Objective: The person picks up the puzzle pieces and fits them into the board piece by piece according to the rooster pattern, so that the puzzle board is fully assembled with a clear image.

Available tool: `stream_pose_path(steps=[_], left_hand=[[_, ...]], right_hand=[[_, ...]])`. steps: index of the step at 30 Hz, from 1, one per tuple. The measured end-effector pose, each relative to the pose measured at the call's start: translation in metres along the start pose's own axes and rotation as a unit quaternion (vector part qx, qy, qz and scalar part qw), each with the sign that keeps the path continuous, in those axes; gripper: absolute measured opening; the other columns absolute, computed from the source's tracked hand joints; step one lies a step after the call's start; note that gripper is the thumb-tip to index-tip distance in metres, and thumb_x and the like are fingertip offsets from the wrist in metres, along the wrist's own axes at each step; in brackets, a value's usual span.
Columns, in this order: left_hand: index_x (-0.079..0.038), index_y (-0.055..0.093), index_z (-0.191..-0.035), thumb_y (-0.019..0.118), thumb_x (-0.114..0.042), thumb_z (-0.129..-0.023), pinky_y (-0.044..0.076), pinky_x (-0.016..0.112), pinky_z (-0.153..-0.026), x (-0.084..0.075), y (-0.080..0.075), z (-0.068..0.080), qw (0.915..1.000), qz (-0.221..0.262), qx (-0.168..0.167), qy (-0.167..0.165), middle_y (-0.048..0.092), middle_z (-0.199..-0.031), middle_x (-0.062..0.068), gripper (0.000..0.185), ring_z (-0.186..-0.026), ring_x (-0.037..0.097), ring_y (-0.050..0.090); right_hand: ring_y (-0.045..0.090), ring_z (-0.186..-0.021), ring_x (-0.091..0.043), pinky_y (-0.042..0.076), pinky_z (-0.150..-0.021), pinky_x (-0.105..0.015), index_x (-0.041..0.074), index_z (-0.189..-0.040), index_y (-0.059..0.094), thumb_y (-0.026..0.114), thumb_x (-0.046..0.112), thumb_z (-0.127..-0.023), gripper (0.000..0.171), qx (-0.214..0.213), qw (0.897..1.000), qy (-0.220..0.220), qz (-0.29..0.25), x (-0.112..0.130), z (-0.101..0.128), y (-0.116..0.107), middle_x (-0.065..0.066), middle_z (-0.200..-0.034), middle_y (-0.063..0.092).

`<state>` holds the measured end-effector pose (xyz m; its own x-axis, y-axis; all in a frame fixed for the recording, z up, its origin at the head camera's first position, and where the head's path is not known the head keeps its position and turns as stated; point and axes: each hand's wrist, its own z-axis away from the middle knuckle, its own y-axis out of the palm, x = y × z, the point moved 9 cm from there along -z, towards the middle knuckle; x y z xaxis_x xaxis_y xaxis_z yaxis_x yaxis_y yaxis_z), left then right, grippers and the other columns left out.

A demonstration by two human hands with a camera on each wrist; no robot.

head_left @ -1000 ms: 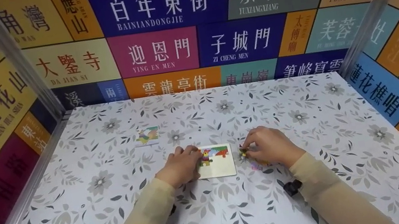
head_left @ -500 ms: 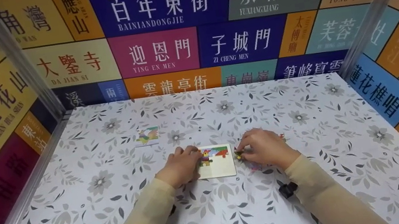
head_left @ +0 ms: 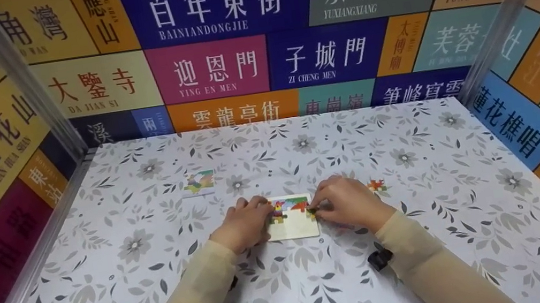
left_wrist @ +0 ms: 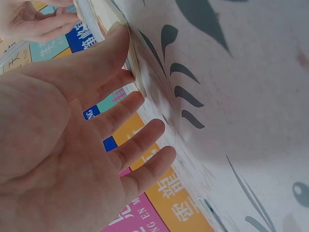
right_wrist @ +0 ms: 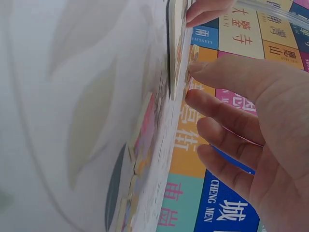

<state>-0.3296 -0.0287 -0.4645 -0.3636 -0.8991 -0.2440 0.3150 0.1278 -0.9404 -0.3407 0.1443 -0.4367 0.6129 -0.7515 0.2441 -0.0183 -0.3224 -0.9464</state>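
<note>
Small yellow-green jigsaw piece [head_left: 311, 211] sits at the right edge of the white rectangular puzzle board [head_left: 293, 224], mid-table, pinched by the right hand [head_left: 346, 203]. Left hand [head_left: 245, 225] rests on the board's left edge, fingers straight and relaxed. 1 loose orange-red piece [head_left: 376, 185] lies just right of the right hand; small picture card [head_left: 199, 182] further back-left on the floral tablecloth [head_left: 411, 151].

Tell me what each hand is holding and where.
Right hand pinches a small puzzle piece at the puzzle board edge; left hand only rests on the board.
</note>
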Motion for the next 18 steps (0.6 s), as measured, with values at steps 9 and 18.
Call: stream_pose_path(steps=[9, 18], left_hand=[[-0.018, 0.06, -0.143, 0.078, -0.023, -0.092, 0.039, 0.056, -0.112, -0.004, 0.0, 0.001, 0.9999, -0.008, -0.008, 0.011, 0.045, -0.158, 0.007, 0.054, -0.138, 0.036, 0.043], [-0.019, 0.059, -0.143, 0.077, -0.022, -0.093, 0.037, 0.055, -0.115, -0.001, 0.001, -0.001, 1.0, 0.003, -0.001, 0.007, 0.043, -0.159, 0.006, 0.053, -0.14, 0.035, 0.041]], right_hand=[[0.069, -0.095, -0.017, 0.057, -0.087, -0.039, 0.023, -0.098, 0.084, 0.081, 0.022, -0.087, 0.011, 0.006, 1.0, -0.013, 0.006, 0.009, -0.001, 0.006, 0.006, -0.098, 0.075], [0.067, -0.09, -0.017, 0.056, -0.08, -0.038, 0.023, -0.097, 0.084, 0.081, 0.019, -0.085, 0.013, 0.003, 0.999, -0.034, 0.01, 0.02, -0.007, 0.006, 0.006, -0.095, 0.074]])
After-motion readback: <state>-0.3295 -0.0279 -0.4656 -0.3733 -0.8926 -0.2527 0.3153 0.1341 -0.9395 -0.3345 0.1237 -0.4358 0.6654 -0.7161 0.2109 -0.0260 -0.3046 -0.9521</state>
